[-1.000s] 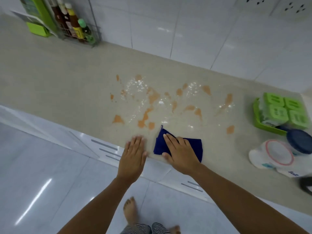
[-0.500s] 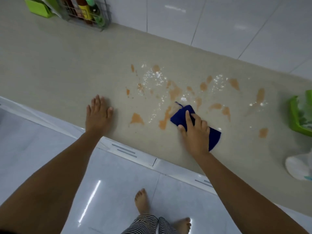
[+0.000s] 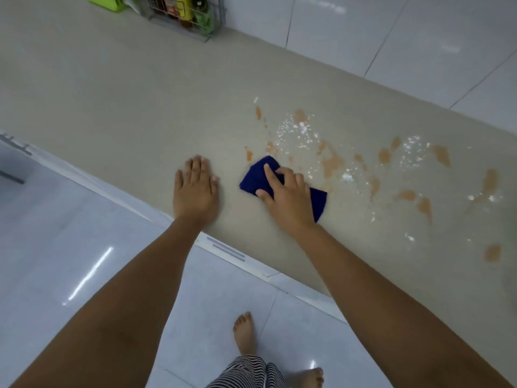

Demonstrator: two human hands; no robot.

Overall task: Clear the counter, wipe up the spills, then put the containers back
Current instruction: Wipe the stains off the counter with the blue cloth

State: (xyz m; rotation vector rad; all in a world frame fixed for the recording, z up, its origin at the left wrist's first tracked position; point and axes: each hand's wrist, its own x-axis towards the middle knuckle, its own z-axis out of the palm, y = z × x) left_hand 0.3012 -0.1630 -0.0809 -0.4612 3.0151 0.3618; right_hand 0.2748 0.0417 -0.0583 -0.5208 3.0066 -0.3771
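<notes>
I count one dark blue cloth (image 3: 256, 176) at mid-frame on the beige worktop (image 3: 117, 102), and well over a dozen orange spills (image 3: 331, 163) mixed with white specks, spread from the cloth toward the right edge. One wire rack (image 3: 193, 21) of bottles stands at the top, left of centre. I see two hands: my left hand (image 3: 194, 191) lies palm down on the worktop just left of the cloth, fingers straight and close together. My right hand (image 3: 288, 197) presses flat on the cloth, fingers slightly spread, not pinching it.
</notes>
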